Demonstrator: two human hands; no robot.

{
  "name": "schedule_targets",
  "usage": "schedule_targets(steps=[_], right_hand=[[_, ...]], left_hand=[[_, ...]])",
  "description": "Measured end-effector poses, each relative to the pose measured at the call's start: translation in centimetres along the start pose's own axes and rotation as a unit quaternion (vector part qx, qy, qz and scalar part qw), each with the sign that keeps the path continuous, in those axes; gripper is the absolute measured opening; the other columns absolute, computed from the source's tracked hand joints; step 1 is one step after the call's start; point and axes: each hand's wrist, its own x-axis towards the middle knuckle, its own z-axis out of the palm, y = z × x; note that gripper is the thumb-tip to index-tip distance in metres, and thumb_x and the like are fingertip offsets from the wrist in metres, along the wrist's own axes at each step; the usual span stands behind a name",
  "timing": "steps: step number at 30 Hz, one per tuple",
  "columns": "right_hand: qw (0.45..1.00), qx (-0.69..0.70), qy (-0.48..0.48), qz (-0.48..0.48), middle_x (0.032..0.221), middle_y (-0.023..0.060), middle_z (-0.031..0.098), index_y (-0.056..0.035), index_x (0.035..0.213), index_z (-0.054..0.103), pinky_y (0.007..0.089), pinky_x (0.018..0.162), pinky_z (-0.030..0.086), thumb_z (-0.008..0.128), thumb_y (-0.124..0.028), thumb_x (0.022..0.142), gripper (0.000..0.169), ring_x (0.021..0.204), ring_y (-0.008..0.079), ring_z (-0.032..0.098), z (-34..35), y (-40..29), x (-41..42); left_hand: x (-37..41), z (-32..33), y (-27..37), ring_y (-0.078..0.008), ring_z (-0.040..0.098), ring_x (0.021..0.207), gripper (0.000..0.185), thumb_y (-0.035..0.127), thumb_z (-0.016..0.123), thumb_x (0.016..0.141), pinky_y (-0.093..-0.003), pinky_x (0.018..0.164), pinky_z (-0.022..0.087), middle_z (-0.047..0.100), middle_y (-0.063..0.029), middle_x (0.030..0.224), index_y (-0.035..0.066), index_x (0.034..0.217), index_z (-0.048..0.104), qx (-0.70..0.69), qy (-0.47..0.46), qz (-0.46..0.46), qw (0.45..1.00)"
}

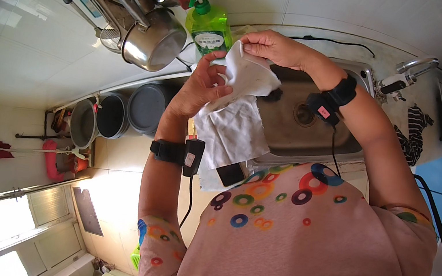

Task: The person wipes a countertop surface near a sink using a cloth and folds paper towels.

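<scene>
A white cloth (253, 75) hangs between my two hands, over the left end of the steel sink (280, 124). My right hand (269, 48) pinches its upper corner between thumb and fingers. Lower down, my left hand (205, 85) has its thumb and curled fingers at the cloth's left edge, gripping it loosely. Beneath is a second white cloth (232, 133), spread flat and creased beside the basin and partly covered by the first. Just behind my hands stands a green pump bottle of dish soap (209, 26).
Steel pots (156, 41) and utensils hang on the left wall. A faucet (408, 77) rises at the sink's right, near a striped cloth (412, 135). A dark phone (232, 175) lies at the counter's front edge. Buckets (147, 106) stand to the left.
</scene>
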Motion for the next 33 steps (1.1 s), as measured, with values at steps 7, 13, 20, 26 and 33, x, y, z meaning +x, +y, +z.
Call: schedule_targets(steps=[7, 13, 20, 26, 33], right_hand=[[0.988, -0.129, 0.036, -0.076, 0.087, -0.0023, 0.054, -0.002, 0.107, 0.053, 0.0215, 0.078, 0.039, 0.044, -0.014, 0.094, 0.02, 0.085, 0.0047, 0.047, 0.7, -0.2, 2.6], [0.979, -0.167, 0.001, -0.116, 0.096, 0.0055, 0.059, -0.0035, 0.11, 0.053, 0.0251, 0.077, 0.044, 0.048, -0.01, 0.091, 0.021, 0.087, 0.0112, 0.055, 1.2, 0.5, -1.3], [0.991, -0.109, -0.074, -0.026, 0.095, 0.0064, 0.056, -0.0023, 0.109, 0.056, 0.0237, 0.067, 0.048, 0.046, -0.004, 0.089, 0.021, 0.086, 0.0136, 0.059, 5.0, 5.8, -5.6], [0.999, 0.004, -0.017, 0.047, 0.085, 0.0068, 0.062, 0.0013, 0.109, 0.053, 0.0239, 0.072, 0.049, 0.044, -0.01, 0.093, 0.022, 0.082, 0.0133, 0.062, 6.0, 6.7, -4.7], [0.989, -0.112, -0.04, -0.093, 0.1, 0.0099, 0.058, -0.0033, 0.102, 0.059, 0.029, 0.081, 0.046, 0.053, -0.005, 0.085, 0.018, 0.094, 0.0187, 0.056, 6.8, 4.2, -8.3]], left_hand=[[-2.5, -4.1, 1.9, -0.0218, 0.057, 0.081, 0.014, 0.012, 0.065, 0.07, -0.0339, 0.07, 0.044, 0.06, -0.0072, 0.082, 0.007, 0.084, 0.064, 0.639, 0.168, 0.011, 0.75], [-7.3, -1.2, 2.2, -0.0278, 0.056, 0.081, 0.015, 0.004, 0.059, 0.068, -0.0354, 0.077, 0.04, 0.059, -0.0072, 0.088, 0.008, 0.082, 0.059, 0.538, 0.273, 0.239, 0.761], [-10.5, 0.2, -5.3, -0.0245, 0.059, 0.083, 0.022, -0.006, 0.056, 0.068, -0.0329, 0.071, 0.047, 0.061, -0.0063, 0.091, 0.006, 0.084, 0.066, 0.459, 0.304, 0.147, 0.822], [-9.1, -1.4, -6.3, -0.0188, 0.061, 0.083, 0.027, -0.012, 0.051, 0.068, -0.0288, 0.071, 0.049, 0.063, -0.0073, 0.093, 0.004, 0.084, 0.067, 0.328, 0.329, 0.144, 0.874], [-13.0, 2.1, -4.2, -0.0261, 0.06, 0.091, 0.033, -0.013, 0.053, 0.06, -0.0332, 0.076, 0.049, 0.06, -0.0056, 0.092, 0.009, 0.081, 0.066, 0.477, 0.278, 0.212, 0.806]])
